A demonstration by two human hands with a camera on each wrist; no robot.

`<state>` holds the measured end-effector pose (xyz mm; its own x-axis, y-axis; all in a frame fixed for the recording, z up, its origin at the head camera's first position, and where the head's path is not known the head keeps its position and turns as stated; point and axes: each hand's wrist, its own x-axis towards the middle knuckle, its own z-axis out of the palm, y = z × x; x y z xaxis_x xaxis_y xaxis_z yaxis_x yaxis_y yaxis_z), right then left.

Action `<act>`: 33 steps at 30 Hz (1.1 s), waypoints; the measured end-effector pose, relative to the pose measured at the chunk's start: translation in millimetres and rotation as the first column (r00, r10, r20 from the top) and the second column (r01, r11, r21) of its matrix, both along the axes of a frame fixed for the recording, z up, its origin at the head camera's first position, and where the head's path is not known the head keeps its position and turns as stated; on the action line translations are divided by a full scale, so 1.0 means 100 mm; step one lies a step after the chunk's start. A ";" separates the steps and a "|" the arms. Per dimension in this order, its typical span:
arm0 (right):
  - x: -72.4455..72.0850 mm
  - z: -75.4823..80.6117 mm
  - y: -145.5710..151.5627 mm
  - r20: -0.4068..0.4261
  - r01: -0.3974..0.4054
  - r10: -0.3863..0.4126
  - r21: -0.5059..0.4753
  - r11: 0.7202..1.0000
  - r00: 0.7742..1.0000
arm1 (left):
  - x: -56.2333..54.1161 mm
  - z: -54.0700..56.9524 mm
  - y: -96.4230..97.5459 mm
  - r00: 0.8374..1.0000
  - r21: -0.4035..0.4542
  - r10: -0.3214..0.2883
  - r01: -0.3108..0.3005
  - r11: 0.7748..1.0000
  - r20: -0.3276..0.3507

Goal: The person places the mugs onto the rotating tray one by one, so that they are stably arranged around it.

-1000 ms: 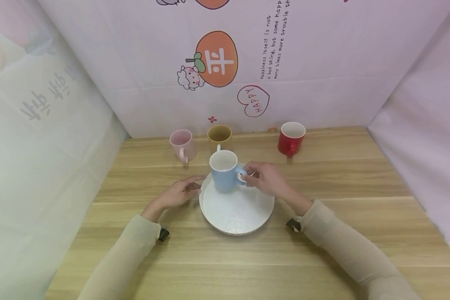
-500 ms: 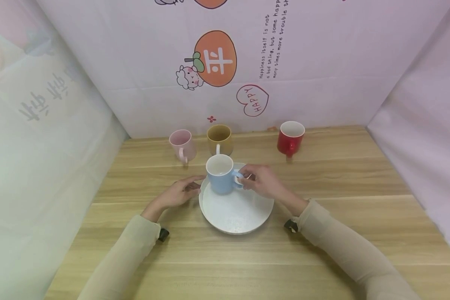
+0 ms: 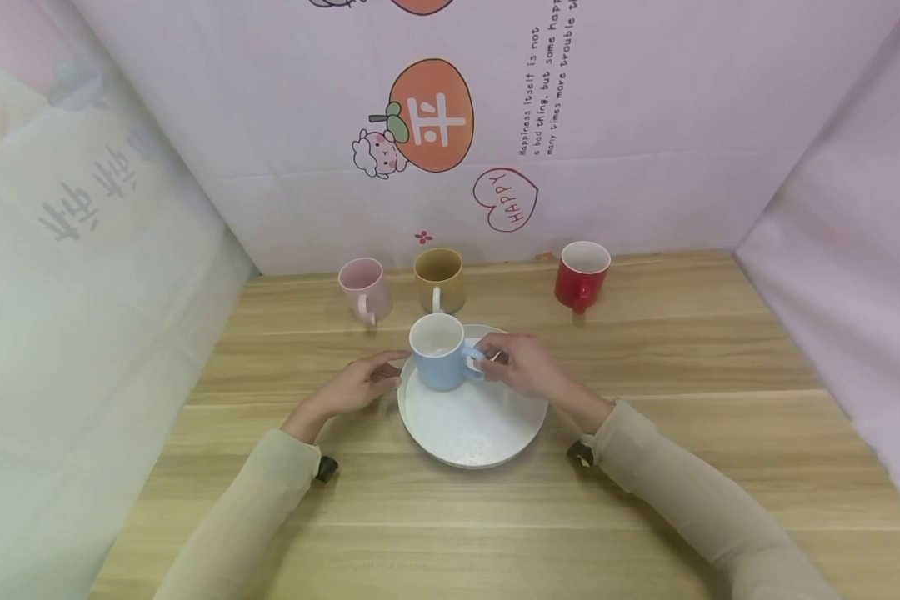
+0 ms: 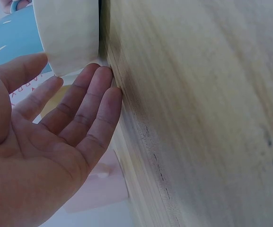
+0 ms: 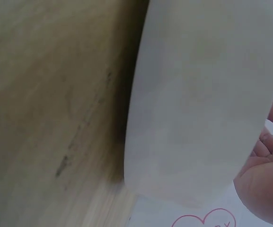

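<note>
White tray (image 3: pixel 472 429) adjoins relaxed left hand (image 3: pixel 355 386); right (image 3: pixel 527 365) pinches blue mug (image 3: pixel 438 367).

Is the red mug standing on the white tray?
No, the red mug stands on the wooden table, apart from the white tray.

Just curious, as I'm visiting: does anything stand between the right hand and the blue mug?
Nothing visible does: the right hand holds the blue mug by its handle. The yellow mug stands beyond the white tray, not between them.
</note>
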<state>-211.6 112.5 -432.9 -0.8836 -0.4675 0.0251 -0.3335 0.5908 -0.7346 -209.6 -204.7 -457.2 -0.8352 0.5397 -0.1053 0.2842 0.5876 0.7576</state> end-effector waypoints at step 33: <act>-0.17 0.01 0.02 -0.002 -0.067 0.067 0.057 0.996 0.998 | -0.02 -0.03 -0.01 1.000 0.012 -0.006 0.006 1.000 0.012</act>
